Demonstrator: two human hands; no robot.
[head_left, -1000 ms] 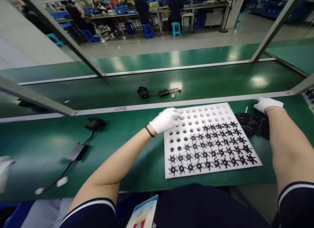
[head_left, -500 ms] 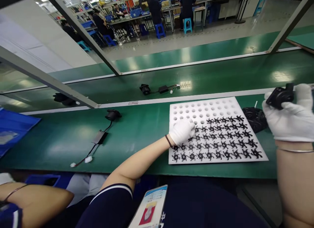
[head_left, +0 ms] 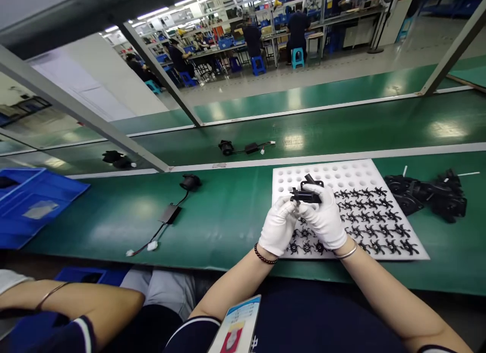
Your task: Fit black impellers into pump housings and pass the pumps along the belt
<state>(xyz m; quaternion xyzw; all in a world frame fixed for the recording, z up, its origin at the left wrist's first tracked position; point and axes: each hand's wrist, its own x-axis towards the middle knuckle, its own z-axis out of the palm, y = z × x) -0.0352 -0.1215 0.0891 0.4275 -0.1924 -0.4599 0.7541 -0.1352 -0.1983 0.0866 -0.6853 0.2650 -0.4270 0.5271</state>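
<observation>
Both my gloved hands meet above the white foam tray (head_left: 281, 177). My right hand (head_left: 324, 219) is closed around a black plastic housing (head_left: 312, 183), which has a short spout sticking up. My left hand (head_left: 279, 226) is closed, its fingertips pinched against the housing's left side. Between the hands lies a black finned piece, apparently an impeller (head_left: 293, 194); my fingers partly hide it. Rows of black star-shaped impellers (head_left: 374, 217) fill the near part of the tray, while bare holes show along its far rows.
More black housings (head_left: 450, 196) lie right of the tray. A black motor unit with cable (head_left: 170, 213) rests to the left, and another motor unit (head_left: 227, 148) sits beyond the white ledge. Blue bins (head_left: 41, 206) stand far left, near a co-worker's arm (head_left: 102, 307). Metal posts (head_left: 159, 72) rise behind.
My right hand has brought the housing from the right side to above the tray. My left hand has lifted from the impeller rows and met it. The view has shifted slightly.
</observation>
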